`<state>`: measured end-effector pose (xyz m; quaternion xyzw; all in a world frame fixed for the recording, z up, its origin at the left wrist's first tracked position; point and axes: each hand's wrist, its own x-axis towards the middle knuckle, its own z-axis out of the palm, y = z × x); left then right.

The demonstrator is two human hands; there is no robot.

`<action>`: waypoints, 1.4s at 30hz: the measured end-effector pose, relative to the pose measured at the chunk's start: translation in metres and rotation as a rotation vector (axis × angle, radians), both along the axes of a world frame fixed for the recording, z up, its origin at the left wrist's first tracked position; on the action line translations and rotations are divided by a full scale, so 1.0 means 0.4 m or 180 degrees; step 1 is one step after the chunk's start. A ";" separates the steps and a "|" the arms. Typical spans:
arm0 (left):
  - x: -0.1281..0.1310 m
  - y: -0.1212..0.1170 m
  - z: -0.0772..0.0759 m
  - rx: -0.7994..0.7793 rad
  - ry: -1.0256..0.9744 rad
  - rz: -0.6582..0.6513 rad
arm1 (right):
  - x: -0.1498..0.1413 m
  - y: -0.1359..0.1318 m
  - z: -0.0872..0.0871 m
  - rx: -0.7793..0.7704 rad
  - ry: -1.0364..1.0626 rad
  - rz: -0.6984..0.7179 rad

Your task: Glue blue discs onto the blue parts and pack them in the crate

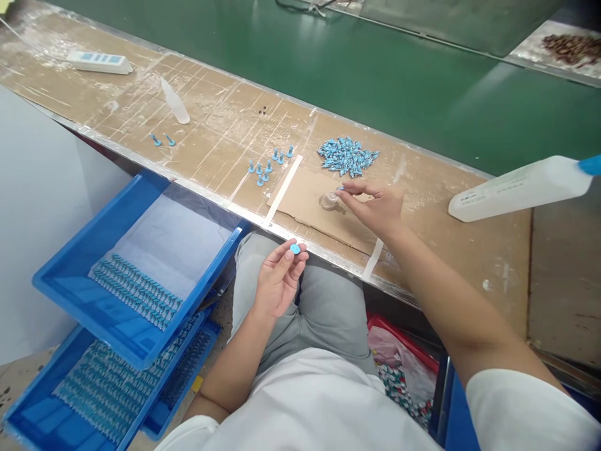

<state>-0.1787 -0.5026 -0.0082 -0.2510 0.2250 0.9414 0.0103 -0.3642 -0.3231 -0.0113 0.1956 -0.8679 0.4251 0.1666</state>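
Note:
My left hand (280, 275), near the table's front edge, pinches a small blue disc (295, 248) between thumb and fingers. Over the cardboard sheet (310, 213), my right hand (373, 203) grips a small blue piece (340, 187), mostly hidden by the fingertips. Right beside those fingertips is a small clear cup (328, 200); whether the piece touches it I cannot tell. Behind the cardboard lies a heap of small blue parts (347, 156). Several blue pegs on round bases (265, 167) stand to its left, and two more blue pegs (162, 140) are farther left.
A white bottle with a blue cap (516, 188) is at the right. A small squeeze bottle (174, 103) and a power strip (99, 62) lie to the left. Blue trays (141, 360) of parts are stacked at lower left. A green belt (282, 56) runs behind the table.

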 end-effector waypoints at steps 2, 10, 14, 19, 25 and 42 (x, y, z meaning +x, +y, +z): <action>-0.011 0.002 0.004 -0.0009 0.0024 0.0042 | 0.010 -0.009 0.017 -0.0384 -0.0155 -0.0221; -0.039 0.032 0.053 -0.0265 0.0203 -0.0012 | 0.197 -0.071 0.124 -0.1687 -0.0563 -0.0109; -0.032 0.049 0.076 -0.0503 0.0379 -0.0014 | 0.308 -0.096 0.161 -0.1838 -0.0637 0.0345; -0.019 0.055 0.087 -0.0628 0.0533 0.0043 | 0.338 -0.106 0.151 -0.1926 -0.0584 0.0386; -0.008 0.056 0.096 -0.0662 0.0479 0.0122 | 0.349 -0.106 0.140 -0.1758 -0.0579 0.0247; 0.000 0.056 0.092 -0.0778 0.0550 0.0236 | 0.359 -0.100 0.136 -0.1396 -0.0237 0.0393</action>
